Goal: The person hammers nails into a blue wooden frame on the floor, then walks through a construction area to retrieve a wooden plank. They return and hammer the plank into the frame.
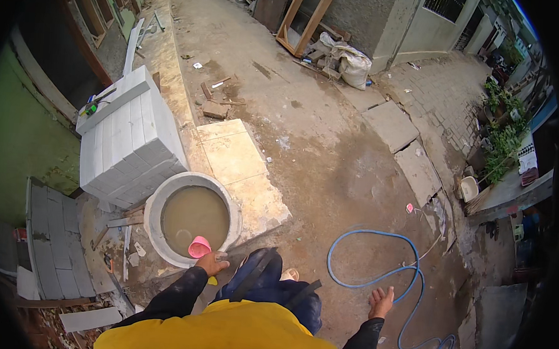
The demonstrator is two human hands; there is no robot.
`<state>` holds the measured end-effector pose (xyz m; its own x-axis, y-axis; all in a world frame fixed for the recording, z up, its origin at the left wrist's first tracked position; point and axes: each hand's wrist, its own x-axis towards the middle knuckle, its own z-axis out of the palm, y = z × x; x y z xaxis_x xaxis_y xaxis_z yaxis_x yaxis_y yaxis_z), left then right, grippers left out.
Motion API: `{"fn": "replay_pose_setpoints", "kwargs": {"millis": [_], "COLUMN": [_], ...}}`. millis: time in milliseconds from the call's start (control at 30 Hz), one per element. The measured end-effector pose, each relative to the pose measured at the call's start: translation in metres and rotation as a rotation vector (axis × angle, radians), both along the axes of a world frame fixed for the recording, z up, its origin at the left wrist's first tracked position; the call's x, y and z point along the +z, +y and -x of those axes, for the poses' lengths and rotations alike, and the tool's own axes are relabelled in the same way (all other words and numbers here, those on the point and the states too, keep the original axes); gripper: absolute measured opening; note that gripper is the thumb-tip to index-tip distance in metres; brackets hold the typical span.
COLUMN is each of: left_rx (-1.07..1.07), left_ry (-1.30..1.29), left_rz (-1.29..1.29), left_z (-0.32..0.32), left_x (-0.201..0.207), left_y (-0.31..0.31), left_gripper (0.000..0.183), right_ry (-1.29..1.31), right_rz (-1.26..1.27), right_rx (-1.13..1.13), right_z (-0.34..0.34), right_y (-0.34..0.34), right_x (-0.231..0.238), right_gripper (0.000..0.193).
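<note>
My left hand (pixel 213 263) is over the near rim of a round concrete basin (pixel 153 225), its fingers pointing right and apart. Murky water (pixel 195 214) stands in the basin. A pink plastic dipper (pixel 199 247) lies tilted at the water's near edge, right beside that hand; I see no fingers wrapped round it. A small yellow thing (pixel 212 280) shows just under the hand. Out to the right, my right hand (pixel 381 302) hangs open with nothing in it. Behind its fingers a blue hose (pixel 371 231) lies looped on the ground.
A stack of pale blocks (pixel 126 144) stands beyond the basin at left, with tools on top. Beside it runs a raised tiled ledge (pixel 233 156). Broken bricks (pixel 214 110), a wooden frame (pixel 303 24) and a white sack (pixel 353 66) lie farther off. Potted plants (pixel 503 132) line the right.
</note>
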<state>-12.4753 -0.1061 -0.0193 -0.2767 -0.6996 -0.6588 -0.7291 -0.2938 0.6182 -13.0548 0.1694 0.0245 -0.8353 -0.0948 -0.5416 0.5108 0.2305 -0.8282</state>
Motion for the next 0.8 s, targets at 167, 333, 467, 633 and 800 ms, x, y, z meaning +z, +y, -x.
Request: {"fn": "replay_pose_setpoints", "kwargs": {"millis": [167, 333, 467, 633, 800], "left_rx": [-0.666, 1.364, 1.453, -0.117, 0.073], "left_ry": [-0.648, 0.020, 0.268, 0.364, 0.727], "left_rz": [-0.125, -0.220, -0.173, 0.331, 0.412], "left_z": [-0.098, 0.011, 0.211, 0.434, 0.478], "left_x": [-0.027, -0.041, -0.020, 0.175, 0.243], "left_y": [0.077, -0.039, -0.313, -0.613, -0.786], "left_gripper": [0.039, 0.061, 0.061, 0.062, 0.056], "right_ry": [0.324, 0.163, -0.148, -0.364, -0.441], "right_rz": [0.001, 0.106, -0.183, -0.621, -0.685], "right_rx": [0.831, 1.152, 1.037, 0.870, 0.878], "right_z": [0.103, 0.122, 0.166, 0.240, 0.286], "right_y": [-0.349, -0.552, -0.608, -0.654, -0.795], "right_x": [0.129, 0.141, 0.053, -0.022, -0.040], "right_gripper": [0.049, 0.046, 0.051, 0.040, 0.043]}}
